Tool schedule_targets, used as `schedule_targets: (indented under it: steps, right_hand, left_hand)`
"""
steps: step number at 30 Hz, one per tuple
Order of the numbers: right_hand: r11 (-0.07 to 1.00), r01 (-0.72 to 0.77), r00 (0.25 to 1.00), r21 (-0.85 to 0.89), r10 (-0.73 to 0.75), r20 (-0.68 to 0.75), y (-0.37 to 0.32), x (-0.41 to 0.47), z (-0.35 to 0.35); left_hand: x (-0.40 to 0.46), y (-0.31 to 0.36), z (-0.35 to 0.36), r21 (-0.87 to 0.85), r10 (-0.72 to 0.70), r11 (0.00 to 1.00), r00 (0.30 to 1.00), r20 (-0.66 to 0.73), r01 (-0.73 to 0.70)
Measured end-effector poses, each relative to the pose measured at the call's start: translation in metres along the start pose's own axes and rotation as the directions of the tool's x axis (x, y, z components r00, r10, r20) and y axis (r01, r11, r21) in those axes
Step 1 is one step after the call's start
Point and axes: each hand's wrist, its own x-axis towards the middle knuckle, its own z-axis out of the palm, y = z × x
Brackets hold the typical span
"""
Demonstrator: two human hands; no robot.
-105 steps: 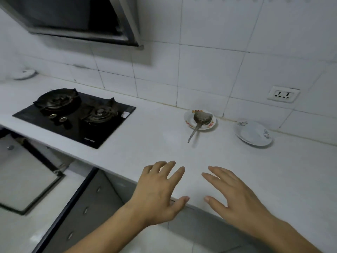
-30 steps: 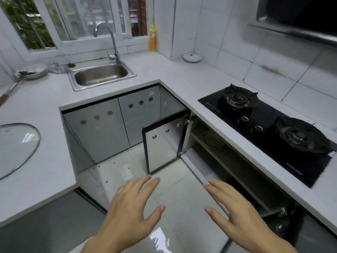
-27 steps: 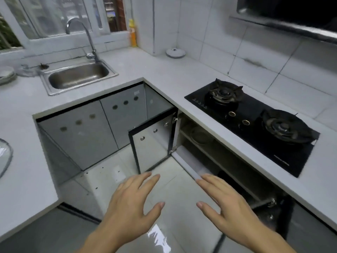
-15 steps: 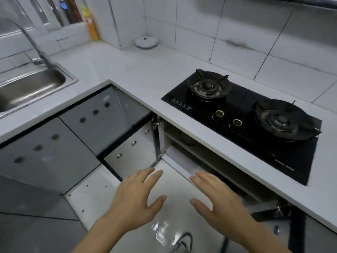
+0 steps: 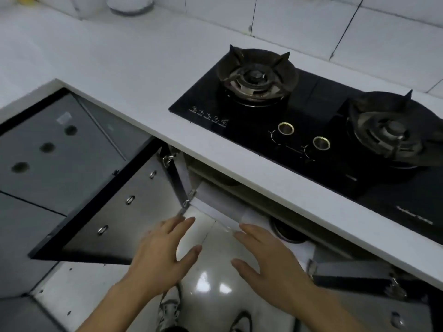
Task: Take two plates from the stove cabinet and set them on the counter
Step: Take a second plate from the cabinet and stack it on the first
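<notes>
Below counter edge: left hand, right hand empty, fingers spread, before open cabinet.

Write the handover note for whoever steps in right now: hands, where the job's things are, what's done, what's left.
Left hand: open, empty, held over the floor in front of the stove cabinet.
Right hand: open, empty, beside it, near the cabinet's lower edge.
The cabinet door under the stove is swung open. A dark round item sits inside; too shadowed to call it a plate.
Done: cabinet opened. No plates visible on this stretch of counter.
Left: reach in, take two plates, set them on the counter.
</notes>
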Motion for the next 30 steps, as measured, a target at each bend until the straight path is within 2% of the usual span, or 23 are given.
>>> schedule_targets:
  steps: [4,8,12,16,20,25,30]
  right_hand:
    - [0.999,-0.029,1.0,0.034,0.029,-0.007,0.037,0.047,0.069]
    - [0.998,-0.037,0.995,0.046,0.041,-0.096,0.083,0.097,0.124]
    - [0.999,-0.016,0.982,0.03,0.021,-0.189,0.134,0.141,0.156]
    - [0.999,-0.039,0.961,-0.034,0.028,-0.274,0.176,0.177,0.171]
    - [0.98,-0.168,0.918,0.111,0.196,-0.343,0.207,0.206,0.18]
    - [0.914,-0.262,0.822,0.31,0.379,-0.425,0.236,0.247,0.186]
    - [0.839,-0.321,0.719,0.44,0.518,-0.463,0.251,0.271,0.18]
  left_hand:
    - [0.051,-0.055,0.073,-0.011,0.022,1.0,1.0,-0.021,-0.022]
    - [0.116,-0.102,0.146,-0.046,0.085,0.995,0.993,-0.084,-0.089]
    - [0.18,-0.13,0.2,-0.051,0.181,0.979,0.961,-0.209,-0.196]
    - [0.232,-0.149,0.231,-0.033,0.222,0.969,0.926,-0.305,-0.243]
    - [0.27,-0.164,0.244,0.005,0.238,0.966,0.888,-0.393,-0.257]
    - [0.305,-0.171,0.246,-0.172,0.12,0.962,0.896,-0.428,-0.211]
    - [0.332,-0.17,0.238,-0.289,0.031,0.945,0.921,-0.388,-0.154]
